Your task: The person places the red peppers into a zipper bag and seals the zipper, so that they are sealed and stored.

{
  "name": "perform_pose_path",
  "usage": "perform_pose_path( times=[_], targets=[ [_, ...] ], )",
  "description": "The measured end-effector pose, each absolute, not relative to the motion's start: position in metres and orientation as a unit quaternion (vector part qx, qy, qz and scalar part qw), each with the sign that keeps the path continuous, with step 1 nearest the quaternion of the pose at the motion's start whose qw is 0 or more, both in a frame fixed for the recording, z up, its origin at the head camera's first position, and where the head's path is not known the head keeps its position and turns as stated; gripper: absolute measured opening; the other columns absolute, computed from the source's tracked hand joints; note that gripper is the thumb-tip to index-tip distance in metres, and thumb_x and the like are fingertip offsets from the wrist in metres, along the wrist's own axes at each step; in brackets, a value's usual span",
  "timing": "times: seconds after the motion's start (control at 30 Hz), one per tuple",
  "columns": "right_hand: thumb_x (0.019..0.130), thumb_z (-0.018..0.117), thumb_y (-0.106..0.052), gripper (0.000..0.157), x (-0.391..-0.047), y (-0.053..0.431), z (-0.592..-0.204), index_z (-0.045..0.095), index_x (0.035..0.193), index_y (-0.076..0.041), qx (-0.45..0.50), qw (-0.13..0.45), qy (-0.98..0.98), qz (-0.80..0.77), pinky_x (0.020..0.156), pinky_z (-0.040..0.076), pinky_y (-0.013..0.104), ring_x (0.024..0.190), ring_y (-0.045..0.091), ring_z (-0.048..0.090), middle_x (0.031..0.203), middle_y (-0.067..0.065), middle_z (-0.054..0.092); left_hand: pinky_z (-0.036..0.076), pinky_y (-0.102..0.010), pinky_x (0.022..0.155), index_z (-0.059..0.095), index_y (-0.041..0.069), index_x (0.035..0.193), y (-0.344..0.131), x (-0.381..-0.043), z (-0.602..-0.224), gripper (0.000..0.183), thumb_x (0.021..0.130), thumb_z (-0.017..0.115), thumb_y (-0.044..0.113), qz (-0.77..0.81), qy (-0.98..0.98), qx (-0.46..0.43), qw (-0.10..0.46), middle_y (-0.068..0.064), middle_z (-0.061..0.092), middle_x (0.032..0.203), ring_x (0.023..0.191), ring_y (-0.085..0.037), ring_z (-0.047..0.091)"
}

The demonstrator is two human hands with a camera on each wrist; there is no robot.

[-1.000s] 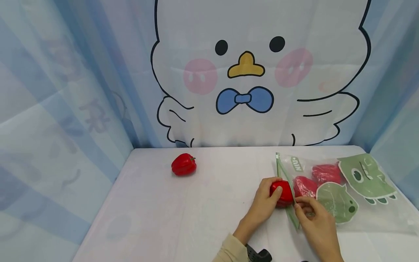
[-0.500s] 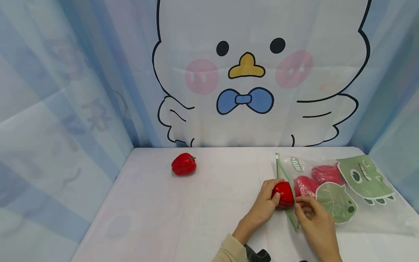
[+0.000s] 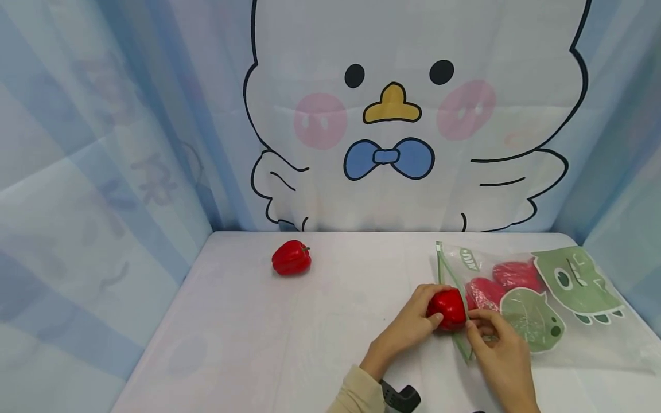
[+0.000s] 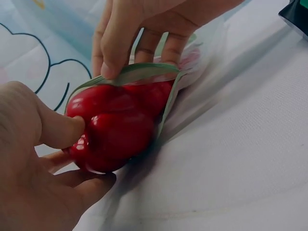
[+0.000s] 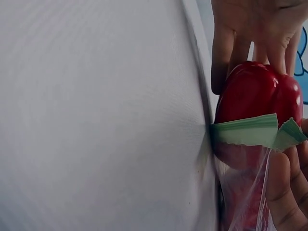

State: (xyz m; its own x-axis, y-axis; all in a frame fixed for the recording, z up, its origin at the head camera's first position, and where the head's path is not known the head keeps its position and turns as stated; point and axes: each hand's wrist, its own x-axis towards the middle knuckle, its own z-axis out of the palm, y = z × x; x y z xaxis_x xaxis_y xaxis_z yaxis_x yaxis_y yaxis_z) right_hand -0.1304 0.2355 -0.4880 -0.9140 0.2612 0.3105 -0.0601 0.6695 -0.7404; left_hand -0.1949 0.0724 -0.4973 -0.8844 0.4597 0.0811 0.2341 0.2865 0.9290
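Observation:
A shiny red bell pepper (image 3: 449, 308) sits partly inside the mouth of a clear zip bag (image 3: 594, 347) printed with green dinosaurs. Thumb and fingers of my left hand (image 3: 405, 327) hold the pepper's outer end. My right hand (image 3: 503, 357) pinches the near side of the bag's green zip edge (image 5: 245, 130), keeping it raised over the pepper. In the left wrist view this edge (image 4: 144, 72) arches around the pepper, with more red right behind it. Deeper in the bag lie other red peppers (image 3: 516, 274), seen through the plastic.
Another red bell pepper (image 3: 291, 258) lies at the back left of the white-covered table (image 3: 248, 344). A curtain with a cartoon chick (image 3: 392, 195) hangs behind the table, and blue-white curtains (image 3: 93, 229) line the sides.
My left thumb has slid lower on the pepper, baring more of its outer face. The right hand keeps its pinch on the bag, and the far pepper has stayed put.

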Motion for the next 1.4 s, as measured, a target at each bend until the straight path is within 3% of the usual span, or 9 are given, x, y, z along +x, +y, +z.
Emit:
perform_pose_path(
  times=[0.37,0.7,0.97,1.2,1.4],
  targets=[
    [0.091,0.076,0.0,0.021,-0.131,0.237,-0.491,0.073,0.111,-0.002,-0.051,0.224,-0.88,0.416,0.062,0.047,0.004,0.074,-0.013,0.053,0.094,0.012,0.073,0.055,-0.017,0.095,0.06,0.02,0.141,0.072,-0.197,-0.498,0.048,0.096,0.074,0.009,0.557,0.799,0.213,0.078,-0.003,0.057,0.14,0.119,-0.01,0.066],
    [0.09,0.077,0.001,0.02,-0.131,0.235,-0.489,0.073,0.109,-0.003,-0.066,0.242,-0.873,0.419,0.061,0.046,0.005,0.072,-0.012,0.054,0.088,0.007,0.071,0.053,-0.011,0.087,0.059,0.019,0.139,0.081,-0.191,-0.503,0.049,0.094,0.077,0.013,0.55,0.809,0.204,0.036,-0.002,0.057,0.135,0.107,0.002,0.057],
    [0.088,0.077,0.003,0.021,-0.13,0.233,-0.485,0.074,0.107,-0.003,-0.069,0.272,-0.864,0.419,0.061,0.047,0.004,0.068,-0.011,0.054,0.081,-0.018,0.06,0.053,-0.011,0.084,0.061,0.019,0.136,0.086,-0.188,-0.502,0.049,0.092,0.081,0.016,0.555,0.808,0.195,0.031,-0.002,0.057,0.128,0.102,0.003,0.057],
    [0.089,0.078,0.001,0.021,-0.129,0.232,-0.485,0.074,0.109,-0.004,-0.079,0.272,-0.863,0.418,0.063,0.046,0.002,0.068,-0.009,0.053,0.083,-0.016,0.06,0.054,-0.009,0.078,0.061,0.022,0.135,0.088,-0.186,-0.501,0.05,0.09,0.083,0.018,0.563,0.805,0.183,0.04,0.0,0.054,0.12,0.095,0.006,0.058],
    [0.088,0.078,0.001,0.022,-0.129,0.233,-0.485,0.075,0.109,-0.004,-0.08,0.274,-0.861,0.422,0.063,0.046,0.002,0.068,-0.008,0.053,0.082,-0.018,0.059,0.051,-0.009,0.078,0.062,0.02,0.134,0.093,-0.185,-0.502,0.049,0.09,0.083,0.019,0.539,0.82,0.192,0.007,0.002,0.055,0.116,0.09,0.006,0.055]
  ],
)
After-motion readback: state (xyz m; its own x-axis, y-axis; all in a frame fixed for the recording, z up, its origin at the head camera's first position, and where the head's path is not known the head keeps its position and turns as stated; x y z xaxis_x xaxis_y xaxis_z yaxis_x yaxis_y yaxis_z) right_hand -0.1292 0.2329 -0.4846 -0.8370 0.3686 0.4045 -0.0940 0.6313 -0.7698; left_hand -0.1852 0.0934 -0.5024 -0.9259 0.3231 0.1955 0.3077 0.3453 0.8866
